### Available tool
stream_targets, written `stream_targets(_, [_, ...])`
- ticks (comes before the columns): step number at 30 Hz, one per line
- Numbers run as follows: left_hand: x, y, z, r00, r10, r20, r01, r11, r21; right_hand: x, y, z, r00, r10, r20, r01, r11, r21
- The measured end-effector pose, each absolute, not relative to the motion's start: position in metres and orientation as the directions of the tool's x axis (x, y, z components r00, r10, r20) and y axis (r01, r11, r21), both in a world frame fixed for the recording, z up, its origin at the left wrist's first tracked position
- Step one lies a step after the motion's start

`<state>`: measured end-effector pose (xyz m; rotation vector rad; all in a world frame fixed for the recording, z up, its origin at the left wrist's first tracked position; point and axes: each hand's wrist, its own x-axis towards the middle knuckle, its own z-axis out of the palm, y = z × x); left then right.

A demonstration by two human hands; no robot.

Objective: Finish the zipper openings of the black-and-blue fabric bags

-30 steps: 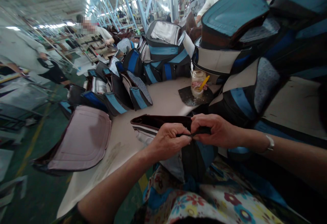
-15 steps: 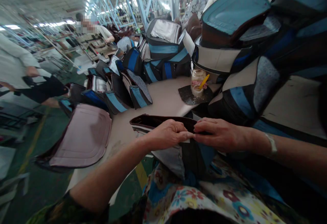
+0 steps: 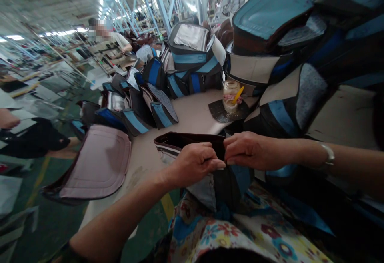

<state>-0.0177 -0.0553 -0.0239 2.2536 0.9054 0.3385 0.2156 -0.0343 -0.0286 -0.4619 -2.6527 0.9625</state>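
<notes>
A dark bag [image 3: 223,193] with blue and grey panels rests at the table's near edge against a flowered apron [image 3: 222,231]. Its opening faces up and shows a dark brown lining. My left hand [image 3: 198,163] pinches the bag's near rim with thumb and fingers. Close beside it, my right hand [image 3: 252,151] grips the same rim, fingers curled over the edge. The two thumbs almost meet. What lies under the fingertips is hidden.
On the pale table [image 3: 192,113] stands a glass jar [image 3: 230,95] with a yellow-handled tool [image 3: 238,95]. A pink flap bag [image 3: 96,161] lies left. Several bags [image 3: 135,111] line the back, and a stack [image 3: 270,23] rises right. A person [image 3: 115,41] sits farther off.
Both hands keep hold of the rim; their fingers have curled tighter and the left wrist has turned slightly. A person at the far left has moved further left, partly out of view.
</notes>
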Motion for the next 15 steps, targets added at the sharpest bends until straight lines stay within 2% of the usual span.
stream_targets(5, [-0.042, -0.045, -0.022, 0.743, 0.662, -0.101, 0.471, -0.41, 0.781, 0.218, -0.037, -0.04, -0.891, 0.404, 0.206, 0.188, 0.743, -0.642])
stream_targets(10, [-0.053, -0.04, -0.03, 0.737, 0.675, -0.03, 0.447, -0.454, 0.77, 0.217, -0.039, -0.041, -0.888, 0.416, 0.195, 0.216, 0.754, -0.621])
stream_targets(12, [-0.054, -0.041, -0.022, 0.716, 0.698, -0.003, 0.463, -0.472, 0.75, 0.211, -0.04, -0.03, -0.888, 0.413, 0.203, 0.213, 0.759, -0.615])
stream_targets(15, [-0.05, -0.049, 0.006, 0.722, 0.691, -0.03, 0.427, -0.411, 0.805, 0.197, -0.038, -0.009, -0.881, 0.408, 0.241, 0.216, 0.798, -0.563])
